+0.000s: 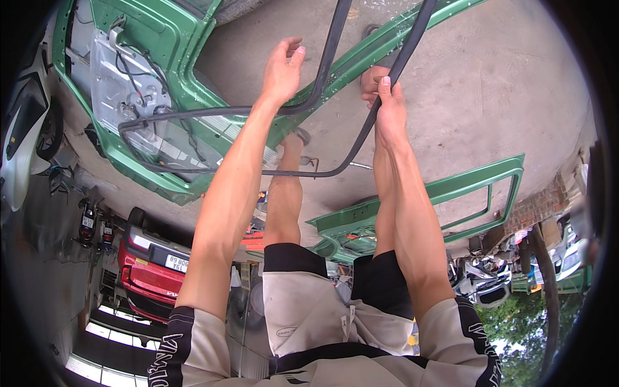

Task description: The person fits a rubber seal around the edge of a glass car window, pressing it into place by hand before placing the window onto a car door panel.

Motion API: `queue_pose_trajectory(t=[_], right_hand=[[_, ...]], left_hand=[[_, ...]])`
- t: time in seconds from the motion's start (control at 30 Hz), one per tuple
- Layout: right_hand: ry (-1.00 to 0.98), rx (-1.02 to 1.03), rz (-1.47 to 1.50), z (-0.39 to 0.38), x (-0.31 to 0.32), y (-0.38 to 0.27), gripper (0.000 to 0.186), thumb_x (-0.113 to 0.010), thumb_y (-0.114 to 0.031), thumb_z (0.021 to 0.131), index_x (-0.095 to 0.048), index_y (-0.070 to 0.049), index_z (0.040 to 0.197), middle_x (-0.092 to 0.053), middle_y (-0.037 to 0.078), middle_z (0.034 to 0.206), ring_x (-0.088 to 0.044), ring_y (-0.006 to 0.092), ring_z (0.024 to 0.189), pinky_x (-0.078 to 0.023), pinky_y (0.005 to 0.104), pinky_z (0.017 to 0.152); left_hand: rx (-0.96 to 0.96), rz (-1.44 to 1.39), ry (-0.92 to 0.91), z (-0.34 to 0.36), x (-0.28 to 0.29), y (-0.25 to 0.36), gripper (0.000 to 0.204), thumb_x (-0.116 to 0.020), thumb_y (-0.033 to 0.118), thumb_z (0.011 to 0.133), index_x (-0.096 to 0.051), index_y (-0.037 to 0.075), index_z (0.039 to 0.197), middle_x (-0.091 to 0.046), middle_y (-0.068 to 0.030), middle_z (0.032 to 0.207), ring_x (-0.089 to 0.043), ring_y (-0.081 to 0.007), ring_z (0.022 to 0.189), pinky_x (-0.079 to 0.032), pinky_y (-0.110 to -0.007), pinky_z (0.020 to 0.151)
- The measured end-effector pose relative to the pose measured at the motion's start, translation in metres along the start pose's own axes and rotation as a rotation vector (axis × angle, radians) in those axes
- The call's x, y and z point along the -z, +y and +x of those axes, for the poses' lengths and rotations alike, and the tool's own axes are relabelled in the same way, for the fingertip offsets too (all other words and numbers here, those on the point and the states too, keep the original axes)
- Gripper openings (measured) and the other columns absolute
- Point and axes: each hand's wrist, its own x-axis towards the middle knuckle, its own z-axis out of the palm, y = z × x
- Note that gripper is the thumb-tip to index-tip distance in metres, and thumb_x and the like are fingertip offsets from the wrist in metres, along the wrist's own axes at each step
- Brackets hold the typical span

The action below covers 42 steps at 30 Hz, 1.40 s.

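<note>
A long black rubber seal (342, 164) forms a loop around the space in front of me, bent at its corners. My right hand (391, 113) is closed on the seal's right run, thumb laid along it. My left hand (282, 76) is raised to the left of the seal's other run, its fingers loosely curled and apart with nothing in them. Behind the seal lies a green vehicle door (174, 48), its inner side showing a silver panel (113, 84) and dark wiring. The door's green frame bar (348, 71) passes behind both runs of the seal.
A second green door frame (445, 193) lies on the concrete floor (490, 90) beyond my right leg. A red car (151, 274) is parked at the lower left, and a white vehicle (26, 135) stands at the left edge. My feet are close to the green bar.
</note>
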Motion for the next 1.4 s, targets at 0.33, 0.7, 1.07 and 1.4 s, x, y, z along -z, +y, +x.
queue_pose_trajectory(t=[0.33, 0.7, 1.07, 1.4], right_hand=[[-0.168, 0.422, -0.380, -0.086, -0.110, -0.050, 0.028, -0.071, -0.016, 0.095, -0.069, 0.001, 0.118, -0.071, 0.019, 0.115, -0.067, 0.0349, 0.112, -0.050, 0.0435, 0.100], [-0.585, 0.465, -1.393, -0.054, -0.236, 0.007, 0.084, -0.045, -0.060, 0.104, -0.033, 0.004, 0.157, -0.040, 0.028, 0.158, -0.035, 0.0409, 0.150, -0.028, 0.0436, 0.124], [-0.722, 0.118, -1.771, -0.074, -0.379, -0.002, 0.093, -0.051, -0.063, 0.101, -0.030, 0.009, 0.156, -0.043, 0.029, 0.156, -0.041, 0.0390, 0.146, -0.030, 0.0423, 0.122], [-0.585, 0.496, -1.723, -0.127, -0.428, 0.026, 0.089, -0.056, -0.058, 0.100, -0.029, 0.004, 0.159, -0.050, 0.030, 0.151, -0.047, 0.0370, 0.144, -0.032, 0.0392, 0.121]], left_hand=[[1.031, -0.886, 0.366, -0.289, -0.029, -0.051, 0.042, -0.047, 0.039, 0.110, -0.056, 0.002, 0.128, -0.065, -0.0088, 0.105, -0.060, -0.0146, 0.092, -0.050, -0.030, 0.085], [0.840, -1.641, 0.579, -0.305, 0.014, -0.155, 0.099, -0.036, 0.074, 0.100, -0.011, 0.002, 0.164, -0.024, -0.0194, 0.168, -0.022, -0.0308, 0.157, -0.015, -0.044, 0.128], [0.849, -1.879, 0.518, -0.329, 0.027, -0.184, 0.109, -0.057, 0.075, 0.092, -0.005, 0.016, 0.167, -0.006, -0.0140, 0.173, -0.009, -0.0431, 0.157, -0.017, -0.054, 0.126], [0.540, -1.396, 0.476, -0.389, -0.007, -0.229, 0.095, -0.057, 0.061, 0.099, -0.004, 0.020, 0.167, -0.004, -0.0119, 0.174, -0.007, -0.0393, 0.158, -0.019, -0.059, 0.123]])
